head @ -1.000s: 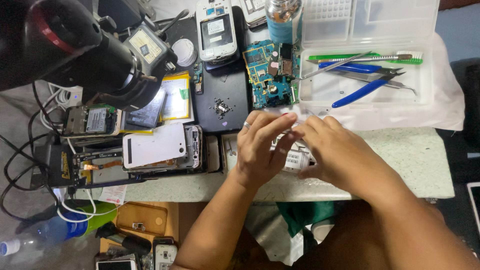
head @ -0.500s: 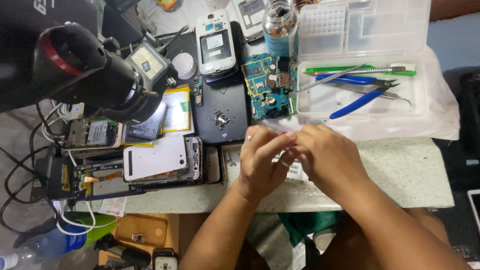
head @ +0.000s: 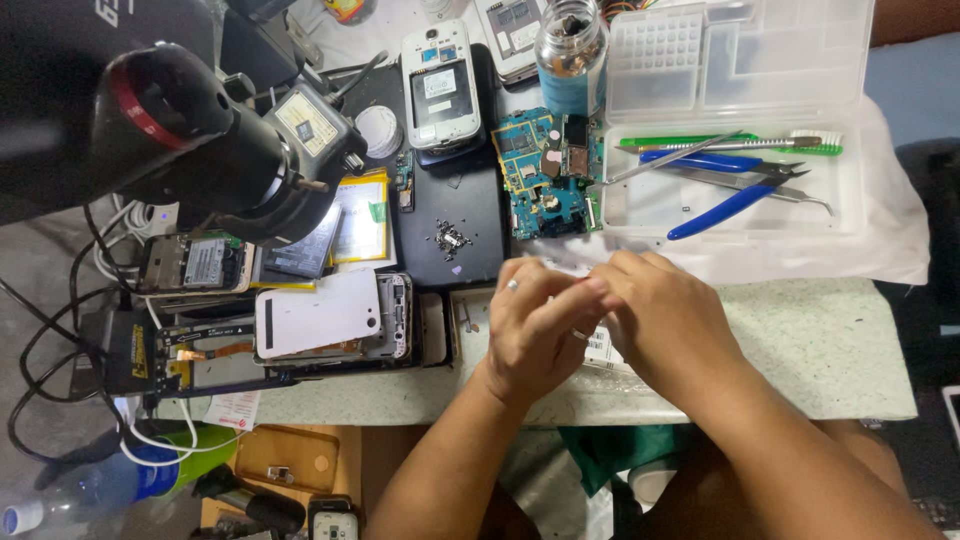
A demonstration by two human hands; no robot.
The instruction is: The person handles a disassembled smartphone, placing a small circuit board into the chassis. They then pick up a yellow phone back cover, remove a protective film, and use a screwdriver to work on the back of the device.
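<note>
My left hand (head: pixel 535 330), with rings on two fingers, and my right hand (head: pixel 668 322) meet fingertip to fingertip at the front of the bench. Both close over an opened phone (head: pixel 605 350) lying flat beneath them; only its pale labelled inside shows between the palms. What the fingertips pinch is hidden. A bare phone frame (head: pixel 465 322) lies just left of my left hand.
A green circuit board (head: pixel 545 175) and a dark mat (head: pixel 455 270) with loose screws (head: pixel 450 238) lie beyond the hands. A clear plastic box (head: pixel 740 60) holds blue-handled pliers (head: pixel 730 200), tweezers and a green brush. Dismantled phones (head: pixel 318 313), cables and a black device with a red ring (head: pixel 190 130) fill the left.
My hands have drawn a little closer together over the phone, fingertips now touching. The view has shifted slightly; nothing else on the bench has moved.
</note>
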